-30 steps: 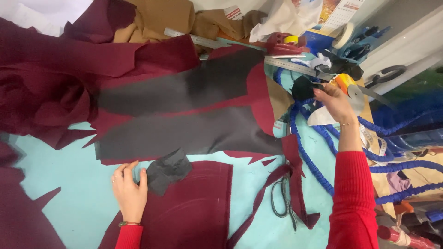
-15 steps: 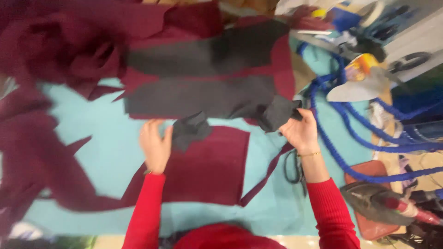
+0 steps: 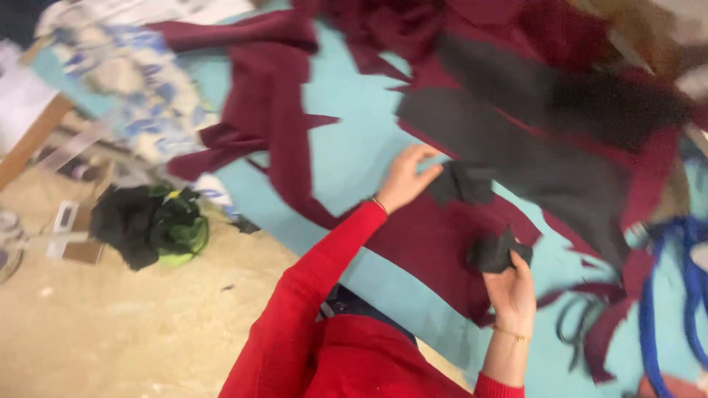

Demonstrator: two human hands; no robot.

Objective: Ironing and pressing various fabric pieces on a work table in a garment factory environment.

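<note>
Right of the frame's centre, the right hand (image 3: 511,292) was closed around a small crumpled scrap of dark grey fabric (image 3: 493,253), thumb and fingers pinching its lower edge and holding it just above a flat maroon fabric panel (image 3: 431,239) that lay on the turquoise table top (image 3: 346,155). Up and to the left of it, near the middle of the picture, the left hand (image 3: 407,179) rested on the table with its fingers loosely curled and partly spread, the fingertips touching a second small dark grey fabric scrap (image 3: 462,184) that lay on the upper edge of the maroon panel; that hand gripped nothing firmly, only pressing on or nudging the scrap. Both arms wore bright red sleeves (image 3: 317,295), with a thin bracelet at each wrist. In the upper right, two long dark grey fabric pieces (image 3: 531,158) lay across more maroon cloth, and a heap of maroon offcuts (image 3: 276,121) trailed toward the upper left. At the right edge a blue cord (image 3: 667,295) looped over the table, and a pair of dark-handled scissors (image 3: 579,328) lay blurred at the lower right. In the left part of the frame, a dark bundle with green showing (image 3: 151,225) sat on the pale floor, with a blue-and-white patterned cloth (image 3: 140,96) above it.
</note>
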